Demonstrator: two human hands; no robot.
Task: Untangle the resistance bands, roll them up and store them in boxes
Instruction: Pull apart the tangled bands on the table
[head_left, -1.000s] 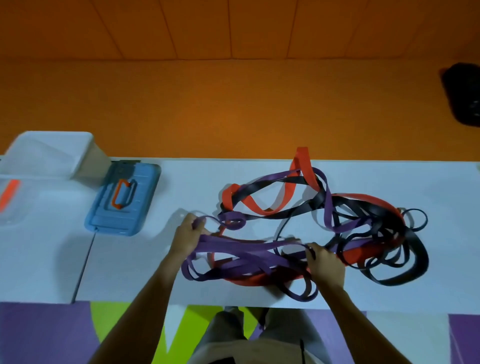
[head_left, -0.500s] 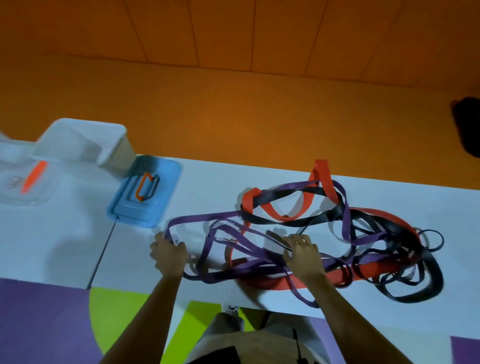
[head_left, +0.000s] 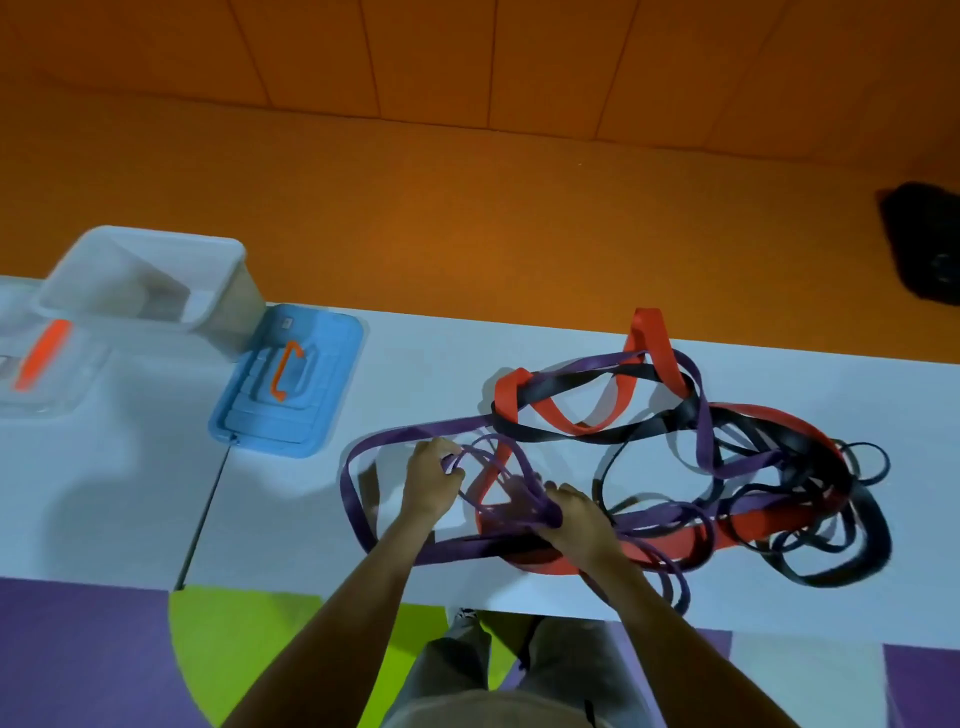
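Head view: the tangle of purple, red and black resistance bands (head_left: 748, 530) lies on the white table's (head_left: 130, 493) right half, with one thin purple loop (head_left: 683, 597) hanging just past the near edge. The left hand (head_left: 431, 480) curls its fingers round thin purple strands; the right hand (head_left: 576, 519), just beside it, clamps a purple bunch. Bare tabletop lies left of the wide purple loop (head_left: 356, 506), up to a blue lid (head_left: 291, 384) and a clear box (head_left: 241, 304).

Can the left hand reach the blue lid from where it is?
Probably yes: the blue lid lies near the left hand, on its left, with only bare table between. The hand grips purple band strands, so it must let go first.
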